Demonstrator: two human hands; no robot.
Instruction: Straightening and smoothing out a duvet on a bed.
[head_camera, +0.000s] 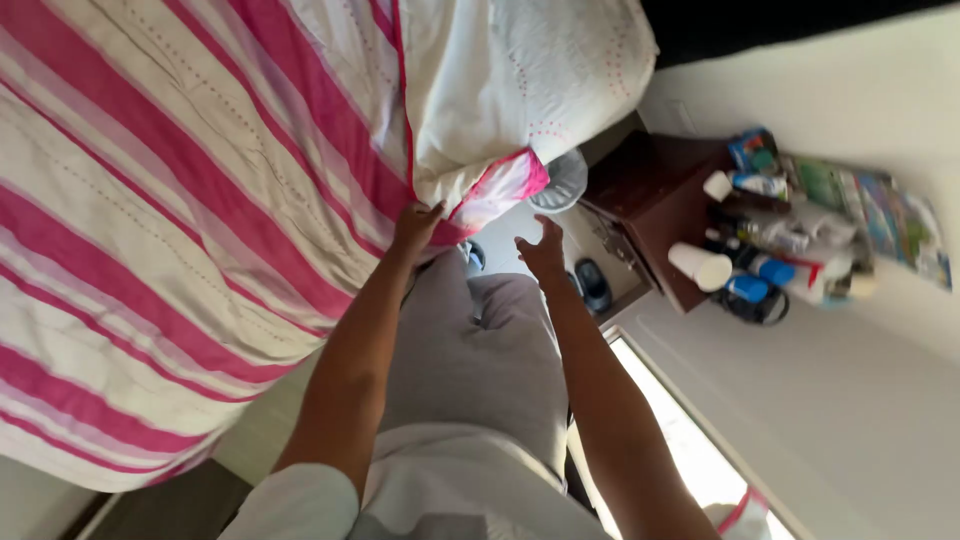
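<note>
**What the view hides**

The pink-and-white striped fabric duvet runs off the top and left edges, so its full extent cannot be told. The left hand has its fingertips tucked under the duvet's folded corner, hiding the grip. The small bottles and tubes crowded on the dark brown wooden bedside cabinet are too blurred to identify. Both forearms are cut off by the bottom edge.
</note>
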